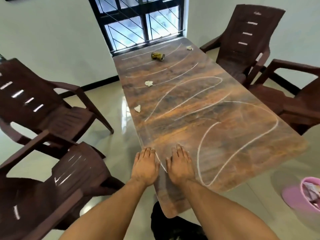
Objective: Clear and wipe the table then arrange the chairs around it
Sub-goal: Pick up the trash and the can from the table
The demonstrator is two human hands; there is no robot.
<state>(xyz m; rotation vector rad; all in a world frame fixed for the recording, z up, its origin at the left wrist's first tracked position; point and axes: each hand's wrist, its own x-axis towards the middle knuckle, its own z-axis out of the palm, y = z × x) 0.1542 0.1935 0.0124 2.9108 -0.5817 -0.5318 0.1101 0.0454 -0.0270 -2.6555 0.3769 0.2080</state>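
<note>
A long brown wood-grain table [199, 108] runs from me toward the window, scrawled with white chalk-like lines. On it lie a tipped-over green-brown cup [157, 56] at the far end and three crumpled paper bits: one far right [189, 47], one mid left [149, 83], one nearer left [138, 108]. My left hand [145, 168] hovers flat at the table's near left edge, fingers extended and empty. My right hand [180, 166] is flat over the tabletop beside it, also empty.
Two dark brown plastic armchairs stand askew on the left [43, 108] [57, 193], two more on the right [245, 44] [297, 101]. A pink bin [308, 194] with paper waste sits on the tiled floor at right. A barred window [140, 21] is behind the table.
</note>
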